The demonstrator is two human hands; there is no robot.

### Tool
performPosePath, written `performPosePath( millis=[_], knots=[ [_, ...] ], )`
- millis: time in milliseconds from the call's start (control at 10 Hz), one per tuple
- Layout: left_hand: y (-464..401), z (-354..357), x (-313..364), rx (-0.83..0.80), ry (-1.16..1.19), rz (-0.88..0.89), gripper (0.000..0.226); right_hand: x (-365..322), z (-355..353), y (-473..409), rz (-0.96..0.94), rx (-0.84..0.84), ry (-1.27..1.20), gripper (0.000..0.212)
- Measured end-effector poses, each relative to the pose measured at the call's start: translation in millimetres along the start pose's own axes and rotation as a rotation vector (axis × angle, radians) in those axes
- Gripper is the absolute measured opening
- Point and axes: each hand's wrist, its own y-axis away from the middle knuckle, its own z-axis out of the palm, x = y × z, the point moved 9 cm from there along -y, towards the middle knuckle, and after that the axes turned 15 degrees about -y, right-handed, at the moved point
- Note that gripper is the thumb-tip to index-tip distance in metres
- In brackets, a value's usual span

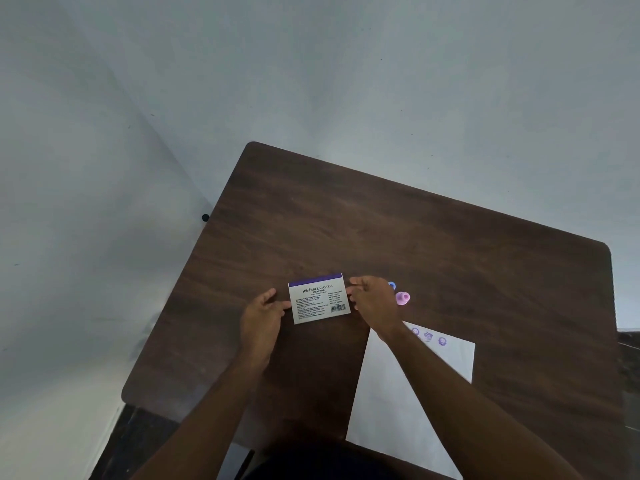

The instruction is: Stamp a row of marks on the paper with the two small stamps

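A closed stamp pad (319, 298) with a white printed label and a purple edge lies in the middle of the table. My left hand (262, 320) touches its left edge with the fingertips. My right hand (374, 303) pinches its right edge. A pink stamp (402, 298) and a blue stamp (392, 285) stand just right of my right hand, the blue one partly hidden behind it. The white paper (394, 393) lies at the front right, with three purple marks (428, 336) in a row near its far edge.
The brown wooden table (415, 237) has rounded corners and stands against a pale wall. Its left edge runs diagonally beside a pale floor. A small black knob (205, 217) shows by the table's left edge.
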Motion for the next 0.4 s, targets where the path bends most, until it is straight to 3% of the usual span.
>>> performPosePath(
  millis=[200, 400],
  knots=[
    [4.9, 1.0, 3.4, -0.013, -0.018, 0.014, 0.048, -9.3, 1.2, 6.3, -0.026, 0.002, 0.076, 0.026],
    [13.1, -2.7, 26.7, 0.042, -0.122, 0.135, 0.042, -31.8, -5.5, 15.0, -0.119, 0.06, 0.194, 0.028]
  ],
)
